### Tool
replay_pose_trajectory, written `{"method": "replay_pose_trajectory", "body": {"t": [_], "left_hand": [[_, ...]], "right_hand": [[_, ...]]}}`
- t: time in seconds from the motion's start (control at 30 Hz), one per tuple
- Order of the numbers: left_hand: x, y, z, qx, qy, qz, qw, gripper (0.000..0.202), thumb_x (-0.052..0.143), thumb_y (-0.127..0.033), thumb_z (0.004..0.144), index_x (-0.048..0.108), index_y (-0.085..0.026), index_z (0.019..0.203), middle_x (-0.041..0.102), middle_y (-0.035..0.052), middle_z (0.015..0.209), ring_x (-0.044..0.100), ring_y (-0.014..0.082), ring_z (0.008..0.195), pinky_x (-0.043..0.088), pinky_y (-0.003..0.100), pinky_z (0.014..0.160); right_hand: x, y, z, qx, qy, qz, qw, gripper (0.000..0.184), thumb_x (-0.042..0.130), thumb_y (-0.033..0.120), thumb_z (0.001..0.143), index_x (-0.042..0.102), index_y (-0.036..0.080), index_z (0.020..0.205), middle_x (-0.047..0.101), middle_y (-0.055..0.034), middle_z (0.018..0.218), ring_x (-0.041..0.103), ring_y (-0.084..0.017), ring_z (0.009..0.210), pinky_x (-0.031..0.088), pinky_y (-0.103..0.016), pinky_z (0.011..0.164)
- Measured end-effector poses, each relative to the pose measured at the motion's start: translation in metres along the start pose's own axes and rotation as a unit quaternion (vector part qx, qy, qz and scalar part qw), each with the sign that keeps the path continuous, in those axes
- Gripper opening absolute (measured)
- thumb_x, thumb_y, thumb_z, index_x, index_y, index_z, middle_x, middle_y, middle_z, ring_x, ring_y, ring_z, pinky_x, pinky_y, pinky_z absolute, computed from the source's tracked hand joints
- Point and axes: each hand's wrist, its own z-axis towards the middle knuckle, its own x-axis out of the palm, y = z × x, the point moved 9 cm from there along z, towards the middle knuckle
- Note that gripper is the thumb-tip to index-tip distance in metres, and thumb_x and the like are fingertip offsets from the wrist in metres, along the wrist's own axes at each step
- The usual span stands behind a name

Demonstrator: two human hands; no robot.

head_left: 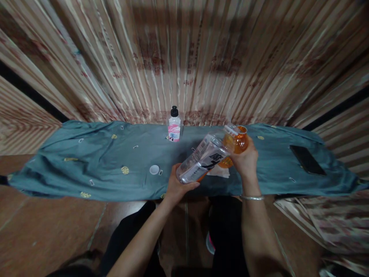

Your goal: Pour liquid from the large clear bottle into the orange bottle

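My left hand grips the base of a clear plastic bottle with a black-and-white label, tilted so its open mouth points up and to the right. My right hand is wrapped round an orange bottle holding orange liquid, and the clear bottle's mouth meets its top. Both are held just above a teal cloth spread over a low surface. A silver bangle sits on my right wrist. A white cap lies on the cloth left of my left hand.
A small bottle with a pink label and black cap stands upright at the cloth's far edge. A dark phone lies on the cloth at the right. A white tissue lies under the bottles. Patterned curtains hang behind.
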Motion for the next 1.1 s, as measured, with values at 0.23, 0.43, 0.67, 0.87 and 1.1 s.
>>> {"method": "replay_pose_trajectory", "body": {"t": [0.23, 0.43, 0.67, 0.87, 1.1], "left_hand": [[0.009, -0.002, 0.002, 0.032, 0.028, 0.081, 0.996, 0.096, 0.098, -0.023, 0.04, 0.058, -0.021, 0.128, 0.063, 0.0098, 0.131, 0.063, 0.0332, 0.127, 0.046, 0.054, 0.117], [0.013, 0.007, 0.002, 0.031, 0.045, 0.097, 0.994, 0.087, 0.097, -0.025, 0.045, 0.061, -0.021, 0.124, 0.068, 0.0076, 0.122, 0.065, 0.0326, 0.123, 0.049, 0.054, 0.113], [-0.003, 0.017, 0.013, 0.018, 0.007, 0.06, 0.998, 0.076, 0.096, -0.032, 0.052, 0.06, -0.022, 0.119, 0.073, 0.0072, 0.116, 0.071, 0.0304, 0.111, 0.056, 0.047, 0.099], [-0.023, 0.014, 0.032, 0.035, -0.042, 0.061, 0.997, 0.083, 0.096, -0.031, 0.05, 0.06, -0.02, 0.124, 0.074, 0.0075, 0.12, 0.071, 0.0288, 0.115, 0.054, 0.044, 0.102], [-0.038, 0.024, 0.041, 0.023, -0.076, 0.121, 0.989, 0.083, 0.096, -0.027, 0.047, 0.062, -0.019, 0.122, 0.074, 0.0077, 0.116, 0.069, 0.0306, 0.117, 0.051, 0.047, 0.107]], "right_hand": [[0.007, -0.008, -0.001, 0.002, 0.024, 0.022, 0.999, 0.091, 0.086, 0.063, 0.066, 0.059, 0.015, 0.139, 0.075, -0.0214, 0.127, 0.075, -0.039, 0.114, 0.058, -0.058, 0.102], [0.005, 0.004, -0.002, -0.009, 0.013, 0.02, 1.0, 0.089, 0.083, 0.068, 0.065, 0.062, 0.016, 0.134, 0.076, -0.0205, 0.125, 0.075, -0.039, 0.113, 0.058, -0.058, 0.102], [0.0, 0.002, -0.002, -0.002, -0.01, 0.001, 1.0, 0.087, 0.085, 0.066, 0.061, 0.063, 0.019, 0.131, 0.077, -0.0175, 0.122, 0.074, -0.038, 0.112, 0.057, -0.057, 0.102], [-0.001, 0.004, -0.002, 0.015, -0.007, -0.001, 1.0, 0.091, 0.085, 0.067, 0.058, 0.064, 0.015, 0.131, 0.077, -0.0191, 0.121, 0.073, -0.04, 0.113, 0.056, -0.06, 0.104], [-0.001, -0.002, -0.001, 0.013, -0.007, 0.014, 1.0, 0.088, 0.086, 0.063, 0.059, 0.063, 0.017, 0.131, 0.077, -0.0174, 0.121, 0.074, -0.037, 0.111, 0.058, -0.056, 0.102]]}}
